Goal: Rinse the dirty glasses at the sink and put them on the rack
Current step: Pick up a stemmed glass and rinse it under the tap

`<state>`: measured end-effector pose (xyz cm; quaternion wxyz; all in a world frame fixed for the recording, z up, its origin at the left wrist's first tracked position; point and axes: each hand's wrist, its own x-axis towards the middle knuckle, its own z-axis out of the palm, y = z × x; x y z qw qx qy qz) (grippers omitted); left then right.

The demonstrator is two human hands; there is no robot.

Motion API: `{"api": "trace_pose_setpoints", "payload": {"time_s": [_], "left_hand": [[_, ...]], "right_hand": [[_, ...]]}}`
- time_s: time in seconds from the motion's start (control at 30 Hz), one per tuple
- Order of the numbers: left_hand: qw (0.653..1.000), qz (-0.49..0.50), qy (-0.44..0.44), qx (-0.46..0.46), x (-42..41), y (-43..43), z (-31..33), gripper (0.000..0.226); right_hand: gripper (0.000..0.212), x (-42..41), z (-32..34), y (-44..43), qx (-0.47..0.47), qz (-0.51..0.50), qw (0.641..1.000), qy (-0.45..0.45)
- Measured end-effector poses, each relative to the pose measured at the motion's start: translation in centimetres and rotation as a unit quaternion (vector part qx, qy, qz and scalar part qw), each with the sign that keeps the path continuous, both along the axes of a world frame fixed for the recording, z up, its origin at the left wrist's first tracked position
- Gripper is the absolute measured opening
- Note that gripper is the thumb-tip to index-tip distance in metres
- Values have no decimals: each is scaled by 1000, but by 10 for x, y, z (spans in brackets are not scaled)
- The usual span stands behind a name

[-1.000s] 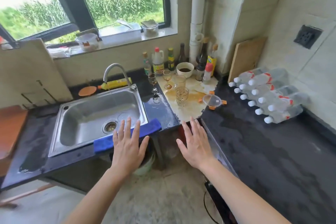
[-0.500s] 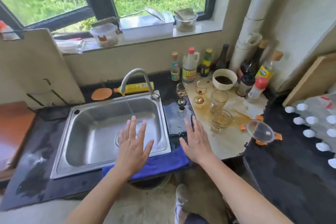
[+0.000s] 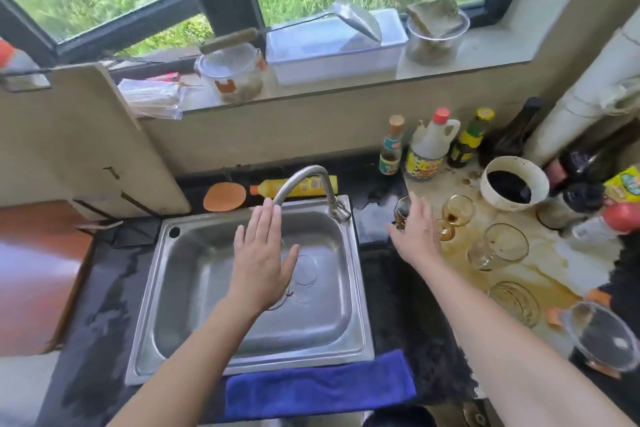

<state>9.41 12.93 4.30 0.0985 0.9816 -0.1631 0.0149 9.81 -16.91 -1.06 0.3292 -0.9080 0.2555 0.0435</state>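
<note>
— Left hand [image 3: 263, 253] flat, empty, over sink [image 3: 360, 288]. Right hand [image 3: 417, 234] spread, empty, nearing stemmed glass [image 3: 401, 211] right of sink.
— Risk: knocking neighbouring amber glass [image 3: 457, 210] over; crowded, sticky worktop.

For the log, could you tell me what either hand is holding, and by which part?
Nothing: the left hand hovers open over the sink; the right hand reaches, open, toward a glass.
</note>
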Motion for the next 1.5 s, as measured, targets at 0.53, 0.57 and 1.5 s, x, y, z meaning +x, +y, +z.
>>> {"api": "trace_pose_setpoints", "payload": {"time_s": [0.53, 0.57, 1.5], "left_hand": [[958, -284, -34, 31, 72, 95, -5, 62], [962, -270, -22, 28, 74, 102, -7, 61], [982, -96, 165, 11, 62, 154, -64, 72]], "right_hand": [[61, -12, 6, 196, 54, 23, 996, -66], [62, -11, 3, 207, 55, 23, 996, -59], [69, 8, 16, 228, 168, -56, 984, -29]]}}
